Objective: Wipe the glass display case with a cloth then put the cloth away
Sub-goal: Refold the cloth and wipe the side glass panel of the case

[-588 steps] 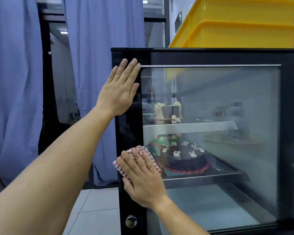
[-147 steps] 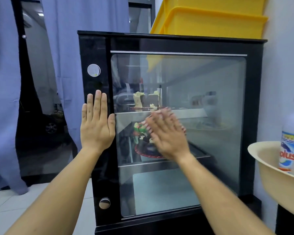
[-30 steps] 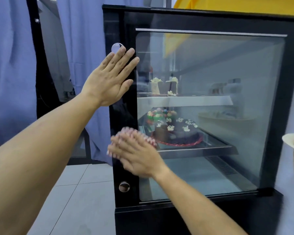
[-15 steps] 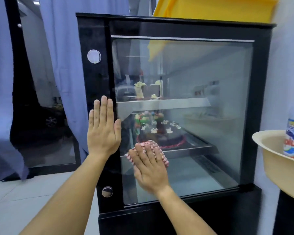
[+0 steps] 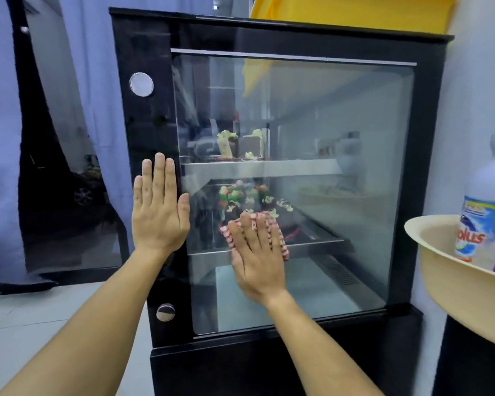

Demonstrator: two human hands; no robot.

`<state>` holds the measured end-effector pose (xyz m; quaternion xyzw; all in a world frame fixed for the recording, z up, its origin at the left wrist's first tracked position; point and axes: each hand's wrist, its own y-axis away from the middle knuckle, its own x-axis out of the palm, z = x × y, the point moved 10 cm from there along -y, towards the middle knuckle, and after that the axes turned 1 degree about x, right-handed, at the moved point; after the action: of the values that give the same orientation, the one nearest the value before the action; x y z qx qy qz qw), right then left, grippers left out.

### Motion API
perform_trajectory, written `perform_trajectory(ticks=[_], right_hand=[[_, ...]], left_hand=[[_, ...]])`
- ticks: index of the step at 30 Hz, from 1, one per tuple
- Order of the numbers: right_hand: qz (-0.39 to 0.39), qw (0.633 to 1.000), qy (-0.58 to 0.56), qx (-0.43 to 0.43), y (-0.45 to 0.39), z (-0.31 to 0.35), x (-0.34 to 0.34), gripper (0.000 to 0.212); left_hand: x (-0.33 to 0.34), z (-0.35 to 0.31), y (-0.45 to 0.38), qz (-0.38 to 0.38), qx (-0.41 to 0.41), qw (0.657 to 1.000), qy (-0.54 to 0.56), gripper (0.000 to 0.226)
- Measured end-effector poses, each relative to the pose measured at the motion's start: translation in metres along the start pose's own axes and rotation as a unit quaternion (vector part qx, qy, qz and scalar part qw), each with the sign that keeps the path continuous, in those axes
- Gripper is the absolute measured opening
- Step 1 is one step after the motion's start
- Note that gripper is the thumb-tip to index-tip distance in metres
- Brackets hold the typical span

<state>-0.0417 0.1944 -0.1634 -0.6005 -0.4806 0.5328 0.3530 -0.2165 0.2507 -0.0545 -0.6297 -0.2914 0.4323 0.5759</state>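
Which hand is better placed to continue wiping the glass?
The right hand: it presses the cloth flat on the glass. The left hand rests bare on the black frame.

A bottle stands in a basin right of the display case.

The glass display case is a boxy black-framed unit, standing upright, with a big clear front pane and two round silver knobs on its black left strip. The cloth is red-and-white checked, bunched up and pressed flat against the lower left of the pane, mostly covered, just its edges poking out.
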Motion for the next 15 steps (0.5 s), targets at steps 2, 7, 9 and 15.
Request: perform_trajectory(ticks=[2,7,9,15], right_hand=[[-0.009,0.997,0.018,-0.069,-0.045,-0.027,-0.021,0.060],[-0.110,0.972,0.047,0.202,-0.052,-0.187,-0.073,0.058],[-0.170,0.877,-0.025,0.448,0.023,-0.241,-0.077,0.062],[-0.115,0.869,-0.026,0.480,0.088,-0.131,-0.027,0.063]], left_hand=[[-0.001,0.001,0.000,0.001,0.002,1.000,0.002,0.069],[0.001,0.003,0.002,-0.005,0.002,1.000,0.006,0.069],[0.002,0.003,0.002,-0.009,0.000,1.000,0.008,0.070],[0.003,0.001,0.002,-0.011,0.001,1.000,0.018,0.070]])
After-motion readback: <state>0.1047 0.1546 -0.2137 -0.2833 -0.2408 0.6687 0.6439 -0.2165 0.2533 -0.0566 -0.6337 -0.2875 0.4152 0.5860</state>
